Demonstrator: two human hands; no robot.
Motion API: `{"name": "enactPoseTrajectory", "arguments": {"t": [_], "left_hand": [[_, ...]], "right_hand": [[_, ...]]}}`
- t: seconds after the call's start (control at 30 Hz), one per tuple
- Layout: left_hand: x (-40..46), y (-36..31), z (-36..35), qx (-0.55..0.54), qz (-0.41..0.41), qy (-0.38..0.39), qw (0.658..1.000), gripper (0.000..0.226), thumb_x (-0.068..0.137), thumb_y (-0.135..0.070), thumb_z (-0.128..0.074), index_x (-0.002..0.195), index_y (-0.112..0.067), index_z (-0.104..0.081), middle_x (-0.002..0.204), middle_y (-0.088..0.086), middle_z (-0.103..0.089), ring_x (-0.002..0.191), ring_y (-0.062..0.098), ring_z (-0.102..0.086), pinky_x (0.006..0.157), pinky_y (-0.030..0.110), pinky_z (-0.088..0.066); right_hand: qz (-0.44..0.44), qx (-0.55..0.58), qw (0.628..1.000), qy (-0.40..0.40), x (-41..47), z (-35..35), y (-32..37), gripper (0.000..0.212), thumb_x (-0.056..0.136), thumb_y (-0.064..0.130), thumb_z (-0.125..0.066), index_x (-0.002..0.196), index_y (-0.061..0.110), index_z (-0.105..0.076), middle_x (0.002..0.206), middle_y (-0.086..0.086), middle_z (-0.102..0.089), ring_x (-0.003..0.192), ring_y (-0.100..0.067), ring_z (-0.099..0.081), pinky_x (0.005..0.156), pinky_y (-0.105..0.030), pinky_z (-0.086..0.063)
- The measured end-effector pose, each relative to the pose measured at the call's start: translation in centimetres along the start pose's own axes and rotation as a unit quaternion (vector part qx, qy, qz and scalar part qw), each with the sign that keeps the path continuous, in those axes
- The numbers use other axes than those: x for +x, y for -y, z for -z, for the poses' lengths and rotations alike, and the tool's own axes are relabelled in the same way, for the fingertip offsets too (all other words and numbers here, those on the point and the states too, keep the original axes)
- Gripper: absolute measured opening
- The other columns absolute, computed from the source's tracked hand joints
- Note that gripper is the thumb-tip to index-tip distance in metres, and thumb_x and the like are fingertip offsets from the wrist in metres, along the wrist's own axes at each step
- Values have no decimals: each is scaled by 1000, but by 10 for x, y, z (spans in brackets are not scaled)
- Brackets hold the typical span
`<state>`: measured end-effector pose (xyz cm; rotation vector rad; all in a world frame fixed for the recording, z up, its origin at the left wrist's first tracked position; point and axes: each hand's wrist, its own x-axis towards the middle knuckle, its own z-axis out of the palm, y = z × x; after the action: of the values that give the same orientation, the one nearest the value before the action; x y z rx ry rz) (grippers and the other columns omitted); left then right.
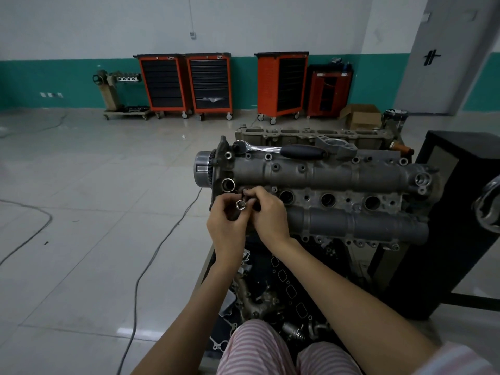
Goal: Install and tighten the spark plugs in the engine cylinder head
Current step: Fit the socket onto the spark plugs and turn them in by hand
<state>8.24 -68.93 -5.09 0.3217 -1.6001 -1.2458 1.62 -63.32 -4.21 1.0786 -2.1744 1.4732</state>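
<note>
- Head view: the cylinder head (319, 174) lies with its long axis running left to right, timing sprocket (203, 170) at the left end, plug wells facing up.
- Three open spark plug wells (328, 199) sit in a row between the two cam housings; the leftmost well position is hidden under the hands.
- The left hand (226, 226) has its fingers curled around a chrome socket (240, 204), whose open end points up toward the camera.
- The right hand (267, 215) has its fingers bent and pinching a small dark part just beside the socket; what that part is cannot be told.
- A ratchet wrench (281, 150) rests on the far edge of the head, handle pointing right, well apart from the hands.
- Open tiled floor (94, 171) lies left of the engine; a black stand (460, 212) sits just beside its right end.
</note>
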Motion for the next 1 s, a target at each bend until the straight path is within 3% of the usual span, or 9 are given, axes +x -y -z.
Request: {"name": "enactPoseTrajectory", "arguments": {"t": [0.13,0.3,0.4,0.53,0.6,0.7,0.8,0.9,1.0], "left_hand": [[-2,4,4,25,-39,2,999,19,81,-12,-70,93,-27,-67,88,-18,-68,82,3,-64,70,18,-51],[-2,7,9,30,-53,54,997,33,86,-1,-62,116,-14,-65,110,-6,-68,99,1,-62,83,23,-51],[-1,4,10,60,-95,84,990,42,87,3,-58,127,-13,-55,119,-4,-64,106,-3,-58,88,12,-45],[10,-2,18,113,-112,123,980,44,85,-7,-65,124,-18,-50,109,-19,-62,96,-3,-59,80,10,-45],[20,-6,24,192,-197,115,954,32,79,-11,-73,108,-12,-60,98,-10,-64,91,4,-58,80,18,-45],[40,-11,34,320,-356,137,867,21,72,-17,-79,87,-7,-68,84,3,-65,82,22,-59,72,31,-46],[54,-12,43,332,-363,231,840,24,70,-10,-79,91,-7,-68,84,5,-63,76,25,-58,65,38,-49],[56,-12,44,307,-324,284,849,24,74,-6,-76,95,-7,-68,85,3,-62,77,22,-58,65,33,-49],[55,-6,42,250,-269,261,893,23,74,-8,-76,96,-8,-68,87,0,-61,79,8,-56,68,25,-48]], "right_hand": [[5,-27,1000,-4,-1,0,0,14,81,4,-59,95,6,-60,94,-5,-65,90,-24,-58,80,-40,-46],[33,-38,998,37,-7,1,1,43,85,-1,-56,127,7,-53,123,-8,-58,116,-20,-50,101,-29,-36],[31,-27,999,14,-4,2,3,34,84,-1,-55,117,5,-60,111,-10,-65,104,-23,-57,92,-35,-44],[82,-81,993,-32,-2,6,6,21,73,-3,-62,92,3,-68,85,-9,-70,80,-25,-64,74,-37,-50],[96,-110,987,-64,-2,4,7,19,68,-1,-67,86,5,-69,78,-6,-70,73,-25,-64,70,-36,-48],[86,-115,987,-72,-1,1,5,16,67,5,-69,82,8,-67,76,-2,-66,71,-22,-61,66,-35,-47],[71,-117,989,-54,-1,-1,3,15,69,8,-71,81,9,-63,77,-2,-62,68,-20,-59,62,-30,-44],[60,-126,988,-60,-1,-4,3,19,66,5,-72,77,9,-58,76,-2,-58,62,-20,-55,58,-25,-36],[33,-111,991,-70,-2,-7,4,19,69,4,-69,75,10,-52,78,-2,-54,61,-17,-48,58,-28,-34]]}}
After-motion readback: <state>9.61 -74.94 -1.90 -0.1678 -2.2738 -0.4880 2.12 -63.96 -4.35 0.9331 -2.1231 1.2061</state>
